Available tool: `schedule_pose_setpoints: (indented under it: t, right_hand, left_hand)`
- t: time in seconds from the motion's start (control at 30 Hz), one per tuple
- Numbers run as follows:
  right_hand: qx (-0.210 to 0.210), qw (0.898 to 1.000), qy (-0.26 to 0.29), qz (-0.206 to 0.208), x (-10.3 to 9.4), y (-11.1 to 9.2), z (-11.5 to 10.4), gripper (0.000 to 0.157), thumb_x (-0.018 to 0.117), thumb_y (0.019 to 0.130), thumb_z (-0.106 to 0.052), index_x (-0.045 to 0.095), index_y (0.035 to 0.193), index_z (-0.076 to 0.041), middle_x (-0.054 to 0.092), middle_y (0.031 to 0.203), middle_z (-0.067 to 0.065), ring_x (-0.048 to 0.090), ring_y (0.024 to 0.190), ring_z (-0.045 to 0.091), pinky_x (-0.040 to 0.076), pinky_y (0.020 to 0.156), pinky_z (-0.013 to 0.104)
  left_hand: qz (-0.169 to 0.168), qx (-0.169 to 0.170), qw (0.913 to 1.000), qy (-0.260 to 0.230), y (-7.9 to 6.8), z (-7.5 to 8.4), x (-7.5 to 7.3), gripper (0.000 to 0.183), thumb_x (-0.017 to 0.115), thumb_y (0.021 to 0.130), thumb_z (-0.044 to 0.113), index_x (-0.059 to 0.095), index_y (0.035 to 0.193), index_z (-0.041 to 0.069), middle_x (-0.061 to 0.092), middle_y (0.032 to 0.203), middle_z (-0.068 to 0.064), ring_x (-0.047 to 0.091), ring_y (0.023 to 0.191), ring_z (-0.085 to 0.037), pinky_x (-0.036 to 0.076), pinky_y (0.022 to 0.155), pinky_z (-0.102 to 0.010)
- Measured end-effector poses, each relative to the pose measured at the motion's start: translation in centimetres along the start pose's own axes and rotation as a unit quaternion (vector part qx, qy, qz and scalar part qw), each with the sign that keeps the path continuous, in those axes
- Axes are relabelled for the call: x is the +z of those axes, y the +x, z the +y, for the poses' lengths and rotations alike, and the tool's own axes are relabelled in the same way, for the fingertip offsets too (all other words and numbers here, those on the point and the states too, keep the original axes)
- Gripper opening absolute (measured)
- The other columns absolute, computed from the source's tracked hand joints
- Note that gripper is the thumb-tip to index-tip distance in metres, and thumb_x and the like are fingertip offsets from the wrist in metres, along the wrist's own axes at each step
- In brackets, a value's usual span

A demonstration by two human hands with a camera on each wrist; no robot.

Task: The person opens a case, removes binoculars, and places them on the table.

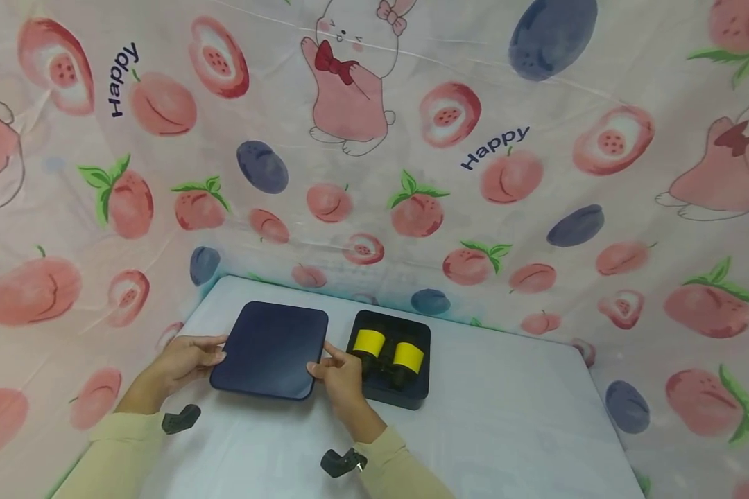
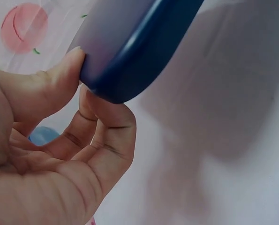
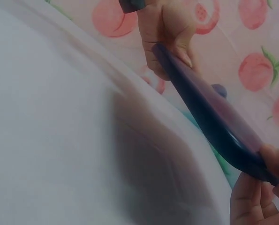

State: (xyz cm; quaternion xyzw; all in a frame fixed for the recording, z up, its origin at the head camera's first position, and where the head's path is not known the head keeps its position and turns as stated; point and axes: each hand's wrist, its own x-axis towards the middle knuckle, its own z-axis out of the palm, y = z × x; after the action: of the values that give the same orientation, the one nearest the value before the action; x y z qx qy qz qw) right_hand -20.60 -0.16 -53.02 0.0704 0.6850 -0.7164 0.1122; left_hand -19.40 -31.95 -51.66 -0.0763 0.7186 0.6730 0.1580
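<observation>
Both hands hold a dark blue, square lid with rounded corners (image 1: 270, 351) above the table, one at each side. My left hand (image 1: 187, 362) pinches its left edge; in the left wrist view the thumb (image 2: 59, 79) lies on top and the curled fingers sit underneath. On the opposite edge, my right hand (image 1: 342, 380) grips with thumb and fingers. Just right of that hand stands a dark open box (image 1: 396, 396). Inside it lies a pair of binoculars with yellow barrels (image 1: 407, 357), partly hidden by the right hand.
A white-covered table (image 1: 499, 416) spreads under everything. Behind and beside it hangs a cloth printed with peaches and rabbits (image 1: 362, 201). Each wrist carries a small black camera mount (image 1: 340, 462). The lid's shadow (image 3: 153, 164) falls on the table.
</observation>
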Motion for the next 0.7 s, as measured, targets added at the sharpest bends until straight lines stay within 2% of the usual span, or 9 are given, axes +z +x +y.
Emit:
schedule_pose_setpoints:
  t: [0.3, 0.5, 0.7]
  right_hand:
    - [-0.001, 1.0, -0.003, 0.017, 1.1, 0.4, 0.9, 0.062, 0.083, 0.083, 0.001, 0.064, 0.141, -0.006, 0.061, 0.082, 0.0, 0.056, 0.071, 0.01, 0.06, 0.071, 0.021]
    - [0.004, 1.0, -0.008, 0.022, 1.6, 0.3, 1.3, 0.063, 0.083, 0.083, 0.003, 0.064, 0.142, -0.007, 0.058, 0.082, -0.001, 0.054, 0.073, 0.011, 0.058, 0.071, 0.02]
    - [0.0, 1.0, -0.014, 0.02, 2.0, 0.5, 1.8, 0.062, 0.082, 0.083, 0.003, 0.064, 0.142, -0.006, 0.059, 0.083, -0.001, 0.055, 0.073, 0.011, 0.059, 0.071, 0.021]
  left_hand:
    - [0.026, 0.0, 0.999, 0.037, 0.1, -0.8, -0.2, 0.061, 0.069, 0.095, -0.001, 0.042, 0.148, -0.015, 0.073, 0.115, 0.002, 0.066, 0.091, 0.001, 0.059, 0.078, -0.023]
    - [0.031, 0.006, 0.9987, 0.039, 0.1, -1.0, -0.4, 0.061, 0.069, 0.095, -0.002, 0.043, 0.147, -0.017, 0.073, 0.116, 0.001, 0.064, 0.09, 0.002, 0.059, 0.077, -0.022]
    - [0.031, 0.0, 0.999, 0.033, 0.2, -1.1, -0.7, 0.059, 0.068, 0.095, -0.002, 0.043, 0.146, -0.017, 0.071, 0.096, 0.008, 0.063, 0.085, 0.0, 0.058, 0.074, -0.021]
